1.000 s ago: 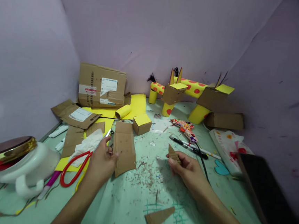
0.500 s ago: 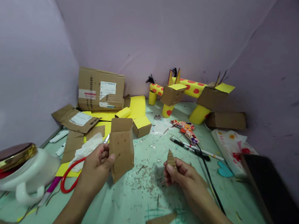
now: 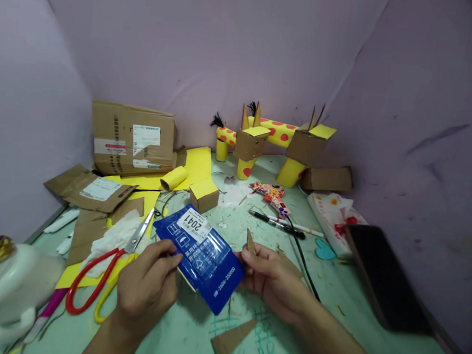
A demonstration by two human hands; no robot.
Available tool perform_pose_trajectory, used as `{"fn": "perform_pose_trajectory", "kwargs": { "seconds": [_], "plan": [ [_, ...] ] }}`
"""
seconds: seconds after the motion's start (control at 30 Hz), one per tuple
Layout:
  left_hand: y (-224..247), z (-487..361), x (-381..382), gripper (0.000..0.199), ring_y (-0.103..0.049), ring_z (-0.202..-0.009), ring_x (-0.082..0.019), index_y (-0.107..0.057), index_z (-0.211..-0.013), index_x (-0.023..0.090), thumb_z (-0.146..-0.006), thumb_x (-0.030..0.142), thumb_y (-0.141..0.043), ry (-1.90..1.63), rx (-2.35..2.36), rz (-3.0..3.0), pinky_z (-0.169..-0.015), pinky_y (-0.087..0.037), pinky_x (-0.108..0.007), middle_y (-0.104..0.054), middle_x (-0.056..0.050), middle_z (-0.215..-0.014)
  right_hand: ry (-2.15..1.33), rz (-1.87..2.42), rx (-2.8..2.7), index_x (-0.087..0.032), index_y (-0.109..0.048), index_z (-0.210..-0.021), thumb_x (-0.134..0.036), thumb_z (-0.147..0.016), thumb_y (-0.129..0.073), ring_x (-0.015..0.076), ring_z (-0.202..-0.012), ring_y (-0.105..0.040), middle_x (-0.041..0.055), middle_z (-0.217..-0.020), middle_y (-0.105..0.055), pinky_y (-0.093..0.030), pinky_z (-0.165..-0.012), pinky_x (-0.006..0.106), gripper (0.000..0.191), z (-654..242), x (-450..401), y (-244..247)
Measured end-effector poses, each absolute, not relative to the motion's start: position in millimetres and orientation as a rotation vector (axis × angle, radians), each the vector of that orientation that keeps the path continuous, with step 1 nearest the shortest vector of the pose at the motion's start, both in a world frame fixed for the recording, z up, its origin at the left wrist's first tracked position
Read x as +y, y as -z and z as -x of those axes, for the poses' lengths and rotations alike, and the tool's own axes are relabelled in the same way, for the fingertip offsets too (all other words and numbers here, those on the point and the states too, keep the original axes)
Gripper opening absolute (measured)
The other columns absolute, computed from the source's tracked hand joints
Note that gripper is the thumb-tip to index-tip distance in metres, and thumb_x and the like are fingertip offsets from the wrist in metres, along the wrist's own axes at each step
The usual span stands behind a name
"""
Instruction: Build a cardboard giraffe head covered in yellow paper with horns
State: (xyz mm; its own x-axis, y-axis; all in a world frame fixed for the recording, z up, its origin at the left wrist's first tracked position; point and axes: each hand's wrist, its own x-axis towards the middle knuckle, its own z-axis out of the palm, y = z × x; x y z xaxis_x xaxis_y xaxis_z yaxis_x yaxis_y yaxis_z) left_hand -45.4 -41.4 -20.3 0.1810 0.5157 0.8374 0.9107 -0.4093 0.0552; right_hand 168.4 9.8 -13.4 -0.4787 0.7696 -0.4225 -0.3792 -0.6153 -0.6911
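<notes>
My left hand (image 3: pixel 150 279) grips the lower left edge of a piece of cardboard (image 3: pixel 202 251), whose blue printed side with a white label faces up. At the cardboard's right end, my right hand (image 3: pixel 271 274) pinches a small pointed brown cardboard piece (image 3: pixel 250 243); its fingers are partly behind the blue piece. Red-handled scissors (image 3: pixel 119 257) lie left of my left hand, blades pointing away. A brown cardboard triangle (image 3: pixel 232 340) rests on the green table below the hands.
Two spotted yellow animal figures with box heads (image 3: pixel 252 144) (image 3: pixel 308 145) stand at the back. A glue gun (image 3: pixel 273 197), pens (image 3: pixel 277 224) and a phone (image 3: pixel 386 278) lie to the right. A white cup (image 3: pixel 12 284) stands at left, near cardboard scraps.
The cardboard in my left hand has been turned over, from its brown side to its blue side, and now reaches my right hand. The view has shifted to the right.
</notes>
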Motion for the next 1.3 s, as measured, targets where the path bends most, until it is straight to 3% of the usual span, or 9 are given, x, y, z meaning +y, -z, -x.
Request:
{"fn": "perform_pose_trajectory", "kwargs": {
  "seconds": [0.13, 0.33, 0.47, 0.57, 0.7, 0.8, 0.93, 1.07, 1.3],
  "plan": [
    [21.7, 46.3, -38.6, 0.019, -0.062, -0.072, -0.012, -0.061, -0.075, 0.015, -0.067, -0.002, -0.063, 1.122, -1.383, 1.949, -0.063, -0.048, -0.02, -0.063, -0.005, -0.084, -2.112, 0.985, -0.75, -0.015, -0.053, -0.074, -0.026, -0.056, -0.081, 0.0112, -0.059, -0.062, -0.0025, -0.066, -0.062, -0.054, -0.06, 0.027, 0.034, -168.9, 8.9, 15.6],
    [19.9, 45.7, -40.8, 0.021, -0.062, -0.075, -0.015, -0.061, -0.082, 0.016, -0.068, -0.001, -0.06, 1.072, -1.38, 1.972, -0.064, -0.049, -0.023, -0.063, -0.007, -0.088, -2.041, 0.974, -0.801, -0.018, -0.036, -0.058, -0.022, -0.052, -0.082, 0.007, -0.051, -0.057, -0.0063, -0.058, -0.056, -0.051, -0.051, 0.02, 0.047, -167.3, 8.8, 20.9],
    [10.8, 38.3, -42.8, 0.032, -0.056, -0.091, -0.028, -0.062, -0.096, 0.014, -0.066, 0.003, -0.062, 0.958, -1.45, 1.957, -0.076, -0.047, -0.042, -0.059, -0.018, -0.108, -2.071, 0.979, -0.728, -0.018, -0.035, -0.057, -0.019, -0.05, -0.082, 0.0062, -0.049, -0.056, -0.0061, -0.056, -0.056, -0.052, -0.051, 0.019, 0.048, -167.1, 8.7, 19.0],
    [5.0, 32.4, -46.3, 0.037, -0.05, -0.099, -0.033, -0.063, -0.1, 0.019, -0.066, 0.006, -0.059, 0.946, -1.332, 2.063, -0.084, -0.04, -0.055, -0.058, -0.016, -0.112, -2.18, 0.973, -0.699, -0.018, -0.04, -0.062, -0.017, -0.047, -0.083, 0.0079, -0.048, -0.059, -0.0052, -0.058, -0.059, -0.053, -0.048, 0.02, 0.045, -167.4, 7.0, 16.7],
    [-0.3, 31.9, -52.9, 0.03, -0.059, -0.079, -0.021, -0.06, -0.092, 0.019, -0.07, 0.003, -0.047, 1.052, -1.229, 2.363, -0.077, -0.045, -0.041, -0.068, -0.006, -0.083, -2.29, 0.96, -0.742, -0.018, -0.042, -0.068, -0.023, -0.051, -0.082, 0.0091, -0.044, -0.059, -0.0038, -0.055, -0.061, -0.05, -0.041, 0.018, 0.044, -168.0, 4.7, 13.0],
    [-12.1, 37.0, -54.8, 0.016, -0.062, -0.063, -0.017, -0.058, -0.09, 0.02, -0.077, 0.015, -0.05, 1.107, -1.739, 2.286, -0.057, -0.046, -0.026, -0.068, -0.002, -0.072, -2.187, 1.041, -0.818, -0.017, -0.045, -0.071, -0.03, -0.053, -0.083, 0.0084, -0.044, -0.059, -0.0005, -0.059, -0.065, -0.049, -0.04, 0.017, 0.044, -170.1, 6.9, 11.2],
    [-33.2, 42.6, -45.4, 0.019, -0.062, -0.065, -0.02, -0.06, -0.085, 0.023, -0.08, 0.038, -0.048, 0.824, -2.506, 2.355, -0.054, -0.044, -0.027, -0.068, 0.001, -0.07, -1.99, 1.17, -0.992, -0.014, -0.052, -0.068, -0.036, -0.053, -0.081, 0.0067, -0.04, -0.055, -0.0006, -0.057, -0.064, -0.046, -0.038, 0.017, 0.04, -173.8, 13.2, 15.2],
    [-36.6, 42.6, -28.7, 0.028, -0.059, -0.068, -0.021, -0.06, -0.067, 0.021, -0.081, 0.035, -0.041, 0.773, -2.782, 2.488, -0.061, -0.043, -0.029, -0.065, -0.001, -0.067, -1.969, 1.21, -1.096, -0.014, -0.054, -0.07, -0.042, -0.059, -0.077, 0.0067, -0.037, -0.053, -0.0003, -0.057, -0.064, -0.045, -0.037, 0.019, 0.038, -175.9, 16.1, 22.5],
    [-21.1, 44.2, -23.5, 0.026, -0.058, -0.072, -0.02, -0.062, -0.072, 0.019, -0.079, 0.029, -0.039, 0.785, -2.988, 2.493, -0.063, -0.041, -0.028, -0.065, -0.001, -0.072, -1.982, 1.147, -1.088, -0.015, -0.058, -0.07, -0.044, -0.067, -0.072, 0.0088, -0.046, -0.056, 0.0029, -0.067, -0.066, -0.047, -0.046, 0.022, 0.032, -181.7, 17.7, 28.5]
  ]
}}
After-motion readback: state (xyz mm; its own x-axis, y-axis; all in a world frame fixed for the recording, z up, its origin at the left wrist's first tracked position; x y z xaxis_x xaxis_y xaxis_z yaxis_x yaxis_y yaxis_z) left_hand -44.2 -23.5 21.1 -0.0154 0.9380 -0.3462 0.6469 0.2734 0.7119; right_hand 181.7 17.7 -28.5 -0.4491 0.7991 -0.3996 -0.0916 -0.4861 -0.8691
